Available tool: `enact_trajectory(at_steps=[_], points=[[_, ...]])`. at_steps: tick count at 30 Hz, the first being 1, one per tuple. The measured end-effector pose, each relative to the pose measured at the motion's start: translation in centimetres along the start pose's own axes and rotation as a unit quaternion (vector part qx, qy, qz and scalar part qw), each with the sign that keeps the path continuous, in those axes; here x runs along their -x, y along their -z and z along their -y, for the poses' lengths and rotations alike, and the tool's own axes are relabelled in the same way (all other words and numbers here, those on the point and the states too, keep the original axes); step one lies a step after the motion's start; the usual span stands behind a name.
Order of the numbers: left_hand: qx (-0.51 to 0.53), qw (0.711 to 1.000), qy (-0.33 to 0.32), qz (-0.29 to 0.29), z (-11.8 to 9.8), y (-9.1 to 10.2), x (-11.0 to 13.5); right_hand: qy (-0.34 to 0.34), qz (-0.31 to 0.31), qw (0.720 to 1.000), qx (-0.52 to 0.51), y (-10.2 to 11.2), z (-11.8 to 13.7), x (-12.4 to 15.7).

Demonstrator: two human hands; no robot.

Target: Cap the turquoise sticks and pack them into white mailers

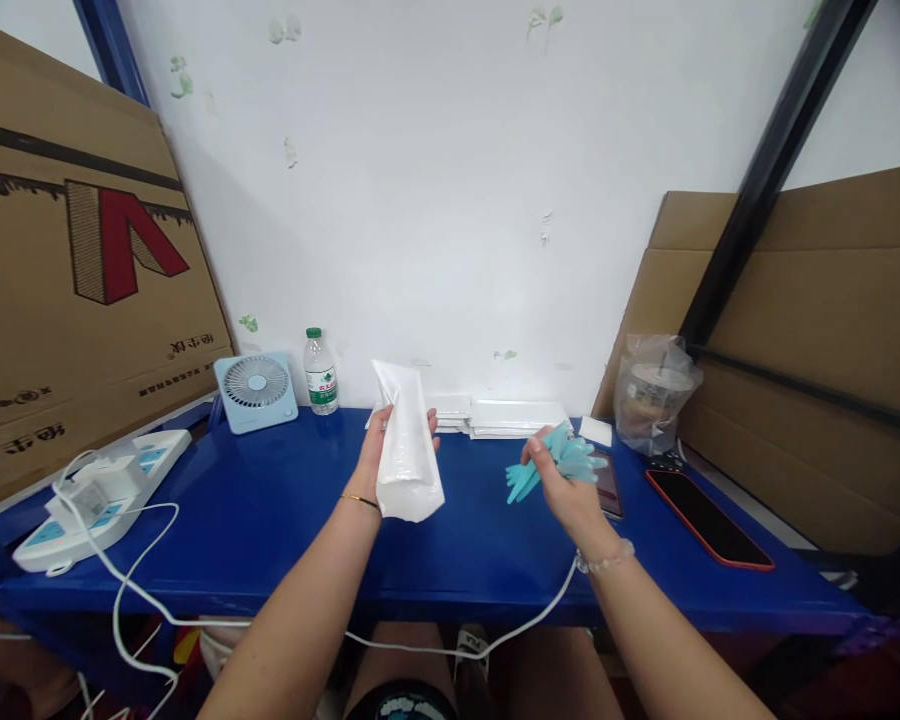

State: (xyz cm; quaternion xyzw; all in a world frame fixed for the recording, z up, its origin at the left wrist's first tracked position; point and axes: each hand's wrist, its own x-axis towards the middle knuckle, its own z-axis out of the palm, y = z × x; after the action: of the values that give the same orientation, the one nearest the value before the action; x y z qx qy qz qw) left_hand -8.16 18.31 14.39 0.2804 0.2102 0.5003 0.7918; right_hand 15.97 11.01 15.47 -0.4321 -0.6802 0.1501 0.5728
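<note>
A white, glossy packaging bag (409, 450) rests upright along the palm of my left hand (373, 440), whose fingers curl around its far side. The bag's mouth appears slightly parted at the top. A bunch of light-blue disposable gloves (576, 457) is pinched in my right hand (568, 497), thumb on top and glove fingers sticking out to both sides. Both hands are above the blue table (285, 540). Behind them, against the wall, lie stacks of flat white packets (517, 415), partly hidden by the left hand and the bag.
On the left stand a light-blue fan (257, 390), a water bottle (321, 375) and a power strip (154, 455) with white cables. A red-edged phone (709, 520) and a bagged cup (654, 395) sit right. Cardboard sheets (832, 370) flank the table. A cable (412, 650) hangs across the front.
</note>
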Motion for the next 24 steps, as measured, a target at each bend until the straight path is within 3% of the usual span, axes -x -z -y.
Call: enact_trajectory(at_steps=[3, 7, 11, 14, 19, 24], points=[[0.09, 0.995, 0.037, 0.017, 2.5, -0.8, 0.0, 0.056, -0.007, 0.998, 0.013, 0.1, 1.5, -1.1], [0.115, 0.993, 0.007, -0.016, 4.6, -0.8, -0.8, 0.14, -0.01, 0.988, 0.067, -1.0, 2.5, -1.6], [0.08, 0.995, -0.018, -0.055, 5.4, -1.8, -1.8, 0.322, 0.009, 0.943, 0.079, -2.9, 2.7, -1.0], [0.08, 0.994, -0.025, -0.069, 5.8, -2.7, -2.2, 0.416, 0.07, 0.905, 0.059, -3.9, 2.6, 0.0], [0.103, 0.99, 0.021, -0.09, 6.9, -3.2, -1.9, 0.445, 0.162, 0.877, 0.079, -3.7, 2.8, 1.4], [0.032, 0.996, 0.035, -0.082, 7.5, -3.5, -1.3, 0.415, 0.204, 0.885, 0.048, -3.4, 3.3, 1.0]])
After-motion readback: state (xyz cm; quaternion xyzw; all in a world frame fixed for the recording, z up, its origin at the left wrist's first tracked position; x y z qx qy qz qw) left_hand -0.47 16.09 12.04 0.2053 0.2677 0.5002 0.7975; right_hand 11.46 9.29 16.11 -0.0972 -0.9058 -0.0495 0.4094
